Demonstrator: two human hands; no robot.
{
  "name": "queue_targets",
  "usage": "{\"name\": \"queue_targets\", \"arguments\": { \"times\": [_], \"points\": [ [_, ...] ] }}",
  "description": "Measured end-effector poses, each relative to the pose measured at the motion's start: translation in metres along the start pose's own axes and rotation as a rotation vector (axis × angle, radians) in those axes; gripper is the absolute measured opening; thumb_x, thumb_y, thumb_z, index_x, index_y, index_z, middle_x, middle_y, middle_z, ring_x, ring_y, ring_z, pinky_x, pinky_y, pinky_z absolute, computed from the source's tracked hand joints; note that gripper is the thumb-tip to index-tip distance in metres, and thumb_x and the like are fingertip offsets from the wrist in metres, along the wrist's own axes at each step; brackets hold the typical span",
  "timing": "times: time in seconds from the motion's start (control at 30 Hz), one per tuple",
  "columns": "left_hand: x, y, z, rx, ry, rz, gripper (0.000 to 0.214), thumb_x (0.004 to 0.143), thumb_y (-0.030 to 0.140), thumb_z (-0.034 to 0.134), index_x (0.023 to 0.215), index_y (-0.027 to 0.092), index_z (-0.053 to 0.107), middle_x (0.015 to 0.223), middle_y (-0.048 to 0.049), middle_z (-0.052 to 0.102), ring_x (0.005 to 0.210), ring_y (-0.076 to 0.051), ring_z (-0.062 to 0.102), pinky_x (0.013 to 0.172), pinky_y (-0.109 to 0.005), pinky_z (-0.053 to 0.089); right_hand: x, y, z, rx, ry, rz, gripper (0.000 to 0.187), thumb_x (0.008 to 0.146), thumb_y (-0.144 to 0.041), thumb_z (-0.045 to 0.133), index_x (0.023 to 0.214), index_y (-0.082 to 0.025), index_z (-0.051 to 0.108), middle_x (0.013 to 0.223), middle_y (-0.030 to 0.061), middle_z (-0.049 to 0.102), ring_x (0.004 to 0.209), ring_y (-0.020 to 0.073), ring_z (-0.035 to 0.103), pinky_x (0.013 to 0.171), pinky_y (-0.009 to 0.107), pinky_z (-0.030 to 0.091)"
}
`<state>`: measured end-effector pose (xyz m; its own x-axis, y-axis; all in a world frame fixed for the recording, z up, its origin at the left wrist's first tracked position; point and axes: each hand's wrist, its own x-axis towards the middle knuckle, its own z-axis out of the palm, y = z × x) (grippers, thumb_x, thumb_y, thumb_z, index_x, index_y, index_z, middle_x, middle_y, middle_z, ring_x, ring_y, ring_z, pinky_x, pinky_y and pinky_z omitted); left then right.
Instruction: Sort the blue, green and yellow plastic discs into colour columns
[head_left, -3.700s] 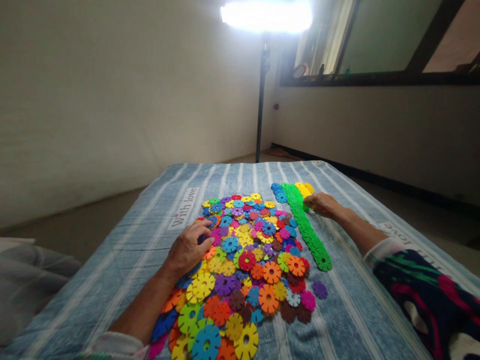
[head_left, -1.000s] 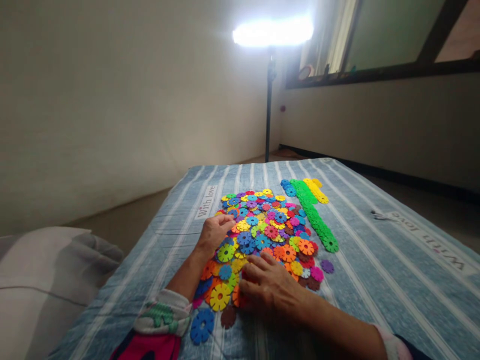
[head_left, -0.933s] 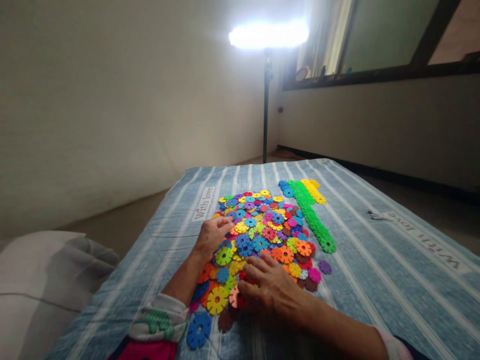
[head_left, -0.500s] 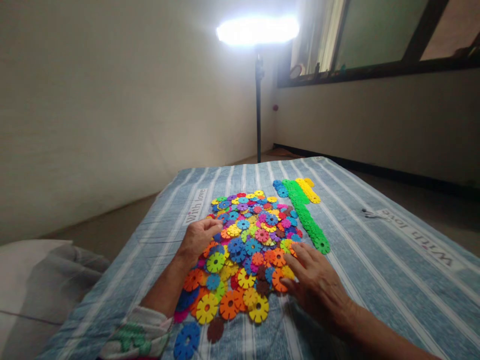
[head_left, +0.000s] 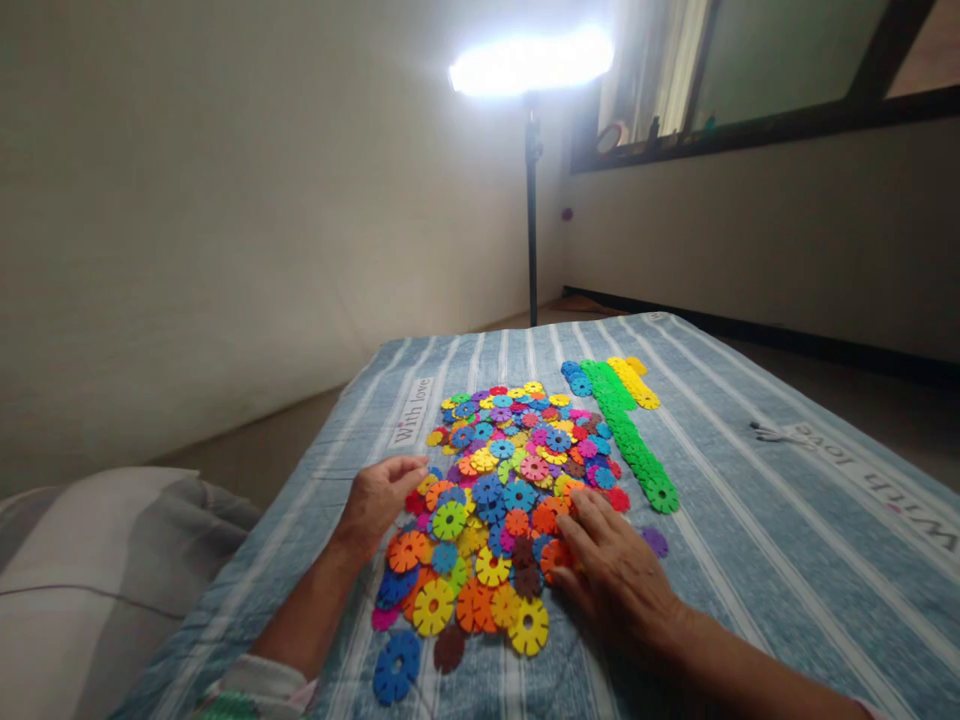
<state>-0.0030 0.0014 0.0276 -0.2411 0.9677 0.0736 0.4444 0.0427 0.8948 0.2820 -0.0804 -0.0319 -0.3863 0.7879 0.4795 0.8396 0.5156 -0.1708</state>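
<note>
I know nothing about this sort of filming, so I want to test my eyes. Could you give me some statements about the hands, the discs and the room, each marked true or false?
1. The right hand is at the right side of the pile. True.
2. The left hand is over the green row. False: the left hand is by the pile's left edge.
3. The green row runs to the right of the pile. True.
4. The lamp is switched off. False: the lamp shines brightly.
5. A purple disc lies beside the right hand. True.
6. The cloth is plain red. False: the cloth is blue with white stripes.
</note>
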Motion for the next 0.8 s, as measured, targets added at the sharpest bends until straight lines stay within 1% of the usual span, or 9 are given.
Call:
{"name": "queue_targets", "arguments": {
  "times": [0.07,0.13,0.2,0.27,0.33,0.5,0.67,0.8],
  "points": [
    [-0.006,0.002,-0.002,-0.006,0.004,-0.003,0.032,0.054,0.045,0.072,0.072,0.017,0.073,0.099,-0.0075,0.074,0.095,-0.027,0.066,0.084,-0.033,0.051,0.006,-0.002,0.002,0.017,0.005,-0.047,0.040,0.074,-0.027,0.072,0.109,-0.012,0.060,0.125,0.0215,0.054,0.120,0.0362,0.048,0.098,0.053,0.045],
    [-0.012,0.004,-0.003,0.002,0.014,0.001,0.032,0.053,0.046,0.072,0.068,0.017,0.072,0.097,-0.0075,0.074,0.094,-0.027,0.066,0.085,-0.034,0.051,0.010,-0.003,0.003,0.056,0.000,-0.119,0.038,0.077,-0.025,0.068,0.112,-0.011,0.058,0.125,0.0212,0.054,0.120,0.0348,0.049,0.097,0.052,0.046],
    [-0.016,0.004,-0.003,0.016,0.011,-0.001,0.035,0.053,0.047,0.072,0.068,0.017,0.072,0.093,-0.0073,0.075,0.090,-0.027,0.066,0.082,-0.035,0.052,0.012,-0.005,0.004,0.103,-0.007,-0.194,0.037,0.079,-0.022,0.065,0.114,-0.012,0.057,0.124,0.0189,0.056,0.120,0.0331,0.050,0.096,0.050,0.048],
    [-0.019,0.004,-0.003,0.018,-0.015,-0.020,0.037,0.054,0.048,0.071,0.073,0.016,0.073,0.087,-0.0067,0.075,0.084,-0.025,0.067,0.077,-0.034,0.053,0.011,-0.005,0.007,0.131,0.002,-0.241,0.033,0.080,-0.021,0.062,0.112,-0.013,0.057,0.123,0.0160,0.058,0.120,0.0324,0.050,0.094,0.047,0.049],
    [-0.021,0.003,-0.003,0.013,-0.040,-0.038,0.037,0.055,0.046,0.069,0.077,0.016,0.073,0.086,-0.0062,0.075,0.082,-0.024,0.067,0.074,-0.032,0.054,0.008,-0.005,0.012,0.139,0.018,-0.255,0.028,0.082,-0.022,0.059,0.109,-0.015,0.058,0.123,0.0143,0.060,0.119,0.0323,0.050,0.093,0.047,0.050],
    [-0.026,0.005,0.001,0.037,-0.072,-0.038,0.033,0.060,0.043,0.066,0.077,0.016,0.073,0.090,-0.0058,0.075,0.086,-0.024,0.067,0.076,-0.030,0.052,0.004,-0.004,0.020,0.170,0.023,-0.244,0.022,0.087,-0.027,0.053,0.107,-0.018,0.057,0.122,0.0119,0.061,0.117,0.0298,0.053,0.092,0.046,0.049],
    [-0.030,0.010,0.006,0.061,-0.117,0.000,0.032,0.062,0.043,0.065,0.076,0.017,0.074,0.090,-0.0057,0.075,0.086,-0.024,0.067,0.078,-0.030,0.053,0.005,-0.002,0.020,0.200,0.000,-0.264,0.020,0.089,-0.027,0.050,0.107,-0.019,0.056,0.121,0.0112,0.061,0.117,0.0285,0.052,0.094,0.045,0.047],
    [-0.031,0.008,0.008,0.083,-0.127,0.004,0.034,0.062,0.045,0.065,0.079,0.017,0.074,0.093,-0.0055,0.075,0.090,-0.025,0.067,0.080,-0.030,0.053,0.006,-0.002,0.019,0.234,0.023,-0.303,0.019,0.089,-0.024,0.049,0.107,-0.018,0.055,0.117,0.0115,0.062,0.116,0.0278,0.053,0.092,0.043,0.047]
  ]
}}
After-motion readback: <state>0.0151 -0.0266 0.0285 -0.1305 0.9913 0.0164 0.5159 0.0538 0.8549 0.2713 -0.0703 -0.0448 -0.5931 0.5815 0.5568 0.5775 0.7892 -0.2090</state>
